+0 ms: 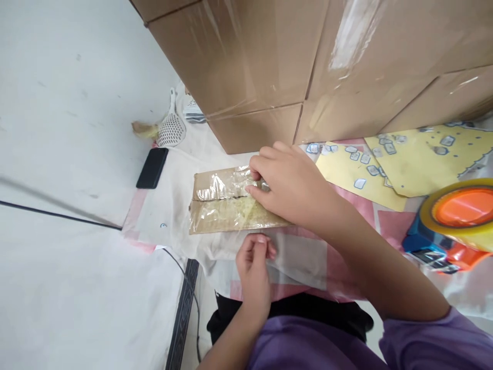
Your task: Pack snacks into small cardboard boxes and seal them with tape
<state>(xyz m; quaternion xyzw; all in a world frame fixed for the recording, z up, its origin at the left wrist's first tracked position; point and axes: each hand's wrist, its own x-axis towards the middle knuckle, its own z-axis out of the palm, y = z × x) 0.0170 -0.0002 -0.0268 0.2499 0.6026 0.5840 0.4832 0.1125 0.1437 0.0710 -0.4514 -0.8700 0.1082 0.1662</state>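
Note:
A flat piece of brown cardboard covered with crinkled clear tape lies on a pale cloth in front of me. My right hand rests on its right end, fingers curled and pressed onto the taped surface. My left hand is just below the cardboard's near edge, with thumb and fingers pinched together on what looks like a clear strip of tape that I cannot make out clearly.
Large taped cardboard boxes stand close behind. A tape dispenser with an orange-cored roll sits at right, near yellow sheets with small stickers. A black phone and a white scoop lie at left.

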